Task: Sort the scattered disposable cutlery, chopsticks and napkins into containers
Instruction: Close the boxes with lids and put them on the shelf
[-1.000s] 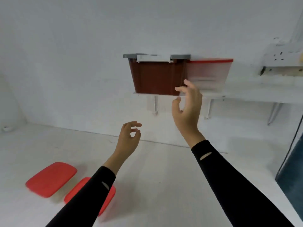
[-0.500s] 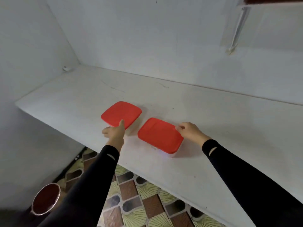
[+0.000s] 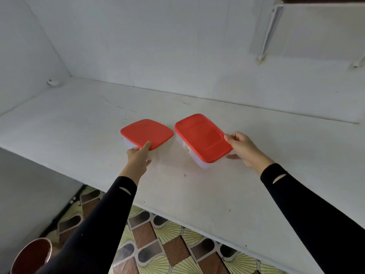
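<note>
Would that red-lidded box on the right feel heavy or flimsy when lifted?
Probably light: the right hand grips the right container by one end alone. Its translucent walls suggest thin plastic that may flex slightly. Flat and low, it seems unlikely to tip and would likely slide on the counter.

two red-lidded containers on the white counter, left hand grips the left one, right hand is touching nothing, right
Not quite. The head view shows the right hand gripping the near corner of the right container, not free. The rest stands: both red-lidded containers are on the white counter, and the left hand grips the left container.
</note>
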{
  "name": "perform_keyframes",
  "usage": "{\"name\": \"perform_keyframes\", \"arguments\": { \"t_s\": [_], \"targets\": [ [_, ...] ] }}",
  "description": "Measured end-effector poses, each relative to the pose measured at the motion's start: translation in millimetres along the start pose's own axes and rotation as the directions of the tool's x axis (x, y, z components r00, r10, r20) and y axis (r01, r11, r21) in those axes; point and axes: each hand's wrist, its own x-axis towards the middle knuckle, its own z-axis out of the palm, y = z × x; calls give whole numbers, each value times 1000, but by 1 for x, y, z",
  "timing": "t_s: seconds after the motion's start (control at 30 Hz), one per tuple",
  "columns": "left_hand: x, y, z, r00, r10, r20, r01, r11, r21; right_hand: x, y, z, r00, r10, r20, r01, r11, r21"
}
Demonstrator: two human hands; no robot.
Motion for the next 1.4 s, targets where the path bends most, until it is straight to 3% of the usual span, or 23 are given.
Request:
{"name": "perform_keyframes", "arguments": {
  "t_s": [0.07,0.13,0.23,0.4,0.53,0.67,0.77,0.83,0.9,1.0,1.23,1.4],
  "targets": [
    [-19,2,19,994,13,104,-14,1000,8,-7,-15,-14,998,-20,-58,26,995,95],
    [-40,2,40,953,41,301,-56,998,43,-17,-28,-29,992,-20,-121,37,990,138],
    [-77,7,87,818,62,572,-157,981,117,-41,-41,-63,968,-8,-250,42,990,134],
    [-146,12,160,532,48,845,-280,952,122,-98,-39,-136,886,-29,-462,121,978,170],
    [-195,12,207,319,-12,948,-390,910,143,-149,-24,-181,951,-63,-304,199,875,441],
    [-265,12,261,54,39,998,-588,809,0,-202,-28,-241,871,-87,-483,342,813,472],
    [-312,21,292,-160,126,979,-752,627,-203,-235,-50,-286,802,-109,-587,404,823,399],
    [-344,26,314,-233,220,947,-794,519,-316,-253,-70,-316,763,-142,-631,434,835,337],
    [-372,31,336,-244,382,891,-801,438,-407,-265,-93,-345,738,-176,-652,457,841,290],
    [-406,46,366,-197,564,802,-795,387,-468,-275,-128,-388,718,-255,-648,486,850,203],
    [-439,83,441,-78,635,769,-836,378,-397,-231,-199,-459,700,-253,-668,438,890,122],
    [-433,99,480,-39,686,726,-932,237,-273,-186,-220,-484,764,-238,-600,387,913,131]
  ]
}}
